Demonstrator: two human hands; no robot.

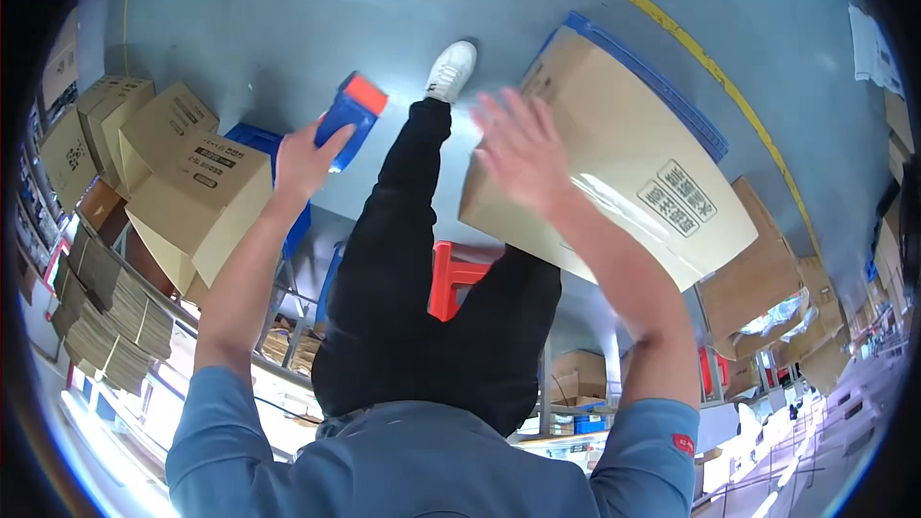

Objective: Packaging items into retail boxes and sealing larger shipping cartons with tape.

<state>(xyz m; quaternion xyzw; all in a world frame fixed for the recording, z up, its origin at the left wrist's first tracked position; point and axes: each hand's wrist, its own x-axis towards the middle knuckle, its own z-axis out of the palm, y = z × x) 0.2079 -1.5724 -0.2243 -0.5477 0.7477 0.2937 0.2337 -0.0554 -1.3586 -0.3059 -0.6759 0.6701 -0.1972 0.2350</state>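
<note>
My left hand [304, 158] is closed around a blue, block-shaped handheld object [347, 134] with an orange-red end; its exact kind does not show. It is held up in front of me, left of my outstretched leg. My right hand [523, 149] is blurred by motion, with its fingers spread and nothing in them. It hovers over the near-left edge of a large closed cardboard box [614, 158]; whether it touches the box I cannot tell. Black print marks the box's pale side, and a blue plastic crate or pallet [696, 129] shows along its far edge.
Several cardboard boxes [216, 177] stand at the left, next to a blue bin [254, 137]. Bundled flat cardboard [110, 297] lies below them. A red plastic piece [444, 278] sits between my legs. Open cartons [753, 269] stand at the right. A yellow line [672, 27] crosses the grey floor.
</note>
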